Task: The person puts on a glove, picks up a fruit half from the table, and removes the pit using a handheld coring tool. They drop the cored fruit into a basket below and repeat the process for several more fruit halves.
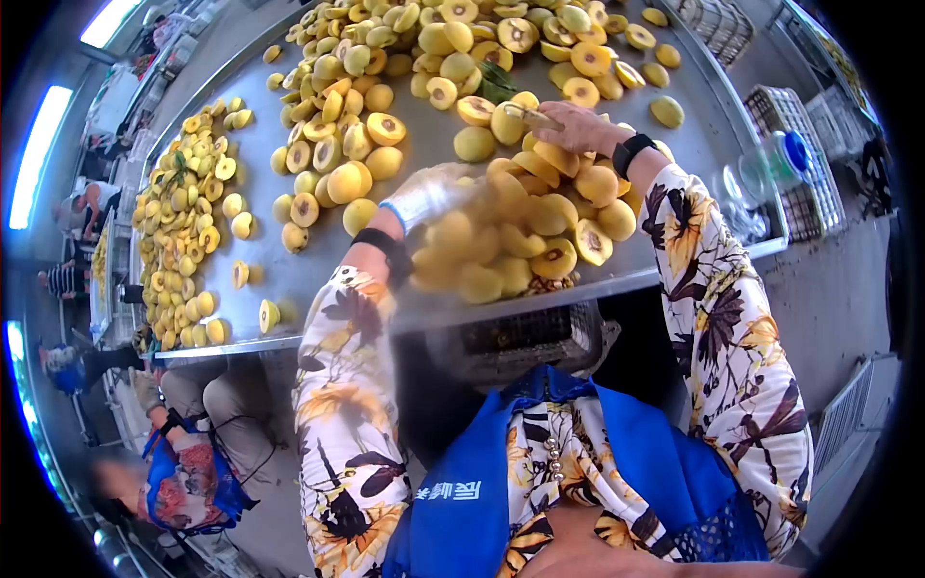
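My left hand (431, 196), in a white glove, is smeared by motion over the near edge of a heap of yellow peach halves (595, 181). Peaches beside and below it are blurred too, so its grip is hidden. My right hand (578, 130), bare with a dark wristband, lies over the top of the same heap. Its fingers are curled, and a slim tan thing (530, 117) sticks out of them to the left; I cannot make out what it is. Many of the peach halves show brown centres.
The fruit lies on a metal table (265, 173) with a raised rim. More halves pile up at the back and along the left (173, 241). A clear jar with a blue lid (776, 164) and baskets (771, 106) stand right. A seated person (188, 472) is at lower left.
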A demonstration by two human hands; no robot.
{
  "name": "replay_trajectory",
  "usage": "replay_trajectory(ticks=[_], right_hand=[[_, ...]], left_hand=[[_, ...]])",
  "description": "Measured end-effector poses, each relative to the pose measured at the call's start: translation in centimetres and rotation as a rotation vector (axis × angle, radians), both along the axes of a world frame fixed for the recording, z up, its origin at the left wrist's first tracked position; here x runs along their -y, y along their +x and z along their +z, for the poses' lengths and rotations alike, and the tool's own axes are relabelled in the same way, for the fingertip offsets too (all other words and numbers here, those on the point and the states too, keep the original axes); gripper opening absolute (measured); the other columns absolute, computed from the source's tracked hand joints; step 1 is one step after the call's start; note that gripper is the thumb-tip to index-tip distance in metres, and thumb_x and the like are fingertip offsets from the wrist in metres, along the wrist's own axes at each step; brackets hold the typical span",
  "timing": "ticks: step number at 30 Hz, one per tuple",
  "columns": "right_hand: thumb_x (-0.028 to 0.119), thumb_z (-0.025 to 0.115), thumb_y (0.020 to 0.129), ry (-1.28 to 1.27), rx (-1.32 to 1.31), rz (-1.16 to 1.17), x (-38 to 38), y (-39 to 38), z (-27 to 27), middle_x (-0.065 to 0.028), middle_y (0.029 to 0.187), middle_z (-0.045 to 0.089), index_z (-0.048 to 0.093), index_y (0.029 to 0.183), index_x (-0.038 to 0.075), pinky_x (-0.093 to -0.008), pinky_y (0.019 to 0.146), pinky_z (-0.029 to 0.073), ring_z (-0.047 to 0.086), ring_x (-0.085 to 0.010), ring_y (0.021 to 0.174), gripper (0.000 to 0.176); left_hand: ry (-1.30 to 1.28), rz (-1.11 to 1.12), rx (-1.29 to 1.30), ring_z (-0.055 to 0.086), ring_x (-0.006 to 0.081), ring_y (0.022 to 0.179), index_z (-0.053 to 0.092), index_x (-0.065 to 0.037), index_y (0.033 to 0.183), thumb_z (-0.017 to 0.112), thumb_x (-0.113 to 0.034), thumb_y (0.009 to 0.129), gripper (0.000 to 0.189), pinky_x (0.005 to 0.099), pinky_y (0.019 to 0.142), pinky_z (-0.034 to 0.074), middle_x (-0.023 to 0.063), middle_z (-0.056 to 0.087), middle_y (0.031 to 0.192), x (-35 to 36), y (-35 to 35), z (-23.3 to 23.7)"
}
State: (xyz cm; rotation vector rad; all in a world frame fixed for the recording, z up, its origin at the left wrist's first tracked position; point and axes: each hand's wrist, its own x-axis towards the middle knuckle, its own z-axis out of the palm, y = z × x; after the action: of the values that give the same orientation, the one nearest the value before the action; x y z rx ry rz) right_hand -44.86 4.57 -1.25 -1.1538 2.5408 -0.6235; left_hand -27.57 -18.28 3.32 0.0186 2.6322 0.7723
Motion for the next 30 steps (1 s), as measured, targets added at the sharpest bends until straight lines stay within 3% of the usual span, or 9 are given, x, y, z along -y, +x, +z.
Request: replay_trajectory(ticks=[5, 7, 9, 10, 13, 16, 23, 28, 30], right_hand=[[0.046, 0.058, 0.083, 0.076, 0.013, 0.087, -3.3, 2.2, 3.3, -0.0178, 0.122, 0.052, 0.050, 0.121, 0.002, -0.0381, 0.099, 0.036, 0.046, -0.0328, 0.116, 0.059], [0.039, 0.066, 0.080, -0.127, -0.045, 0.066, -4.1, 0.3, 3.3, -0.0176, 0.111, 0.058, 0.053, 0.117, 0.002, -0.0374, 0.090, 0.044, 0.055, -0.0319, 0.104, 0.054], [0.035, 0.068, 0.079, -0.301, -0.100, -0.059, -4.6, -1.9, 4.6, -0.0171, 0.103, 0.061, 0.054, 0.115, 0.002, -0.0364, 0.085, 0.047, 0.059, -0.0310, 0.097, 0.051], [0.035, 0.065, 0.079, -0.370, -0.334, -0.083, -4.8, -4.9, 3.8, -0.0137, 0.084, 0.063, 0.058, 0.095, 0.004, -0.0348, 0.070, 0.047, 0.060, -0.0272, 0.077, 0.035], [0.035, 0.065, 0.077, -0.325, -0.459, -0.159, -5.1, -10.7, 5.5, -0.0175, 0.082, 0.061, 0.058, 0.089, 0.003, -0.0403, 0.070, 0.047, 0.059, -0.0354, 0.079, 0.035], [0.036, 0.065, 0.076, -0.259, -0.531, -0.198, -4.6, -15.8, 5.2, -0.0175, 0.080, 0.060, 0.057, 0.086, 0.004, -0.0412, 0.071, 0.045, 0.058, -0.0361, 0.079, 0.035], [0.038, 0.063, 0.076, -0.165, -0.378, -0.168, -1.4, -24.2, 2.8, -0.0158, 0.079, 0.062, 0.058, 0.085, 0.005, -0.0406, 0.070, 0.047, 0.060, -0.0328, 0.077, 0.034], [0.043, 0.054, 0.081, 0.015, -0.458, -0.109, 1.4, -24.7, 1.9, -0.0144, 0.085, 0.064, 0.061, 0.095, 0.008, -0.0417, 0.072, 0.048, 0.062, -0.0324, 0.079, 0.038], [0.044, 0.050, 0.084, 0.125, -0.465, -0.091, 2.3, -24.7, 2.5, -0.0148, 0.086, 0.064, 0.062, 0.102, 0.010, -0.0419, 0.074, 0.049, 0.062, -0.0326, 0.080, 0.041]], left_hand=[[-0.196, -0.135, -0.058, 0.055, 0.0360, 0.104, 0.056, -0.006, 0.115, 0.043, -0.052, 0.087, 0.055, 0.0396, 0.088, 0.044, 0.0204, 0.057, 0.113, 1.1, 0.6, 0.5], [-0.122, -0.203, -0.279, 0.057, 0.0331, 0.100, 0.055, -0.006, 0.115, 0.048, -0.050, 0.088, 0.052, 0.0359, 0.086, 0.045, 0.0164, 0.060, 0.108, 2.8, -0.7, 1.3], [-0.108, -0.031, -0.377, 0.058, 0.0307, 0.098, 0.057, -0.007, 0.112, 0.052, -0.045, 0.088, 0.045, 0.0347, 0.086, 0.045, 0.0144, 0.060, 0.105, 2.8, -3.0, 3.1], [-0.144, -0.016, -0.484, 0.057, 0.0365, 0.095, 0.058, -0.007, 0.103, 0.054, -0.042, 0.086, 0.039, 0.0432, 0.080, 0.046, 0.0193, 0.061, 0.099, 2.9, -4.6, 3.5], [-0.192, -0.014, -0.603, 0.054, 0.0380, 0.102, 0.057, -0.007, 0.110, 0.049, -0.049, 0.087, 0.048, 0.0431, 0.085, 0.045, 0.0222, 0.054, 0.114, 3.1, -9.1, 4.6], [-0.496, -0.172, -0.786, 0.047, 0.0318, 0.115, 0.055, -0.010, 0.117, 0.048, -0.048, 0.089, 0.048, 0.0387, 0.096, 0.040, 0.0152, 0.052, 0.120, 5.5, -16.4, 0.1], [-0.611, -0.062, -0.524, 0.039, 0.0313, 0.125, 0.046, -0.018, 0.127, 0.044, -0.058, 0.084, 0.059, 0.0537, 0.096, 0.035, 0.0105, 0.039, 0.135, 1.6, -24.3, 1.3], [-0.691, 0.032, -0.335, 0.048, 0.0328, 0.118, 0.041, -0.023, 0.130, 0.037, -0.072, 0.078, 0.072, 0.0737, 0.085, 0.027, 0.0076, 0.054, 0.125, -0.3, -29.6, -0.8], [-0.675, 0.078, -0.316, 0.051, 0.0327, 0.115, 0.045, -0.023, 0.127, 0.038, -0.072, 0.077, 0.071, 0.0623, 0.092, 0.033, 0.0100, 0.054, 0.124, -1.7, -30.1, -0.4]])
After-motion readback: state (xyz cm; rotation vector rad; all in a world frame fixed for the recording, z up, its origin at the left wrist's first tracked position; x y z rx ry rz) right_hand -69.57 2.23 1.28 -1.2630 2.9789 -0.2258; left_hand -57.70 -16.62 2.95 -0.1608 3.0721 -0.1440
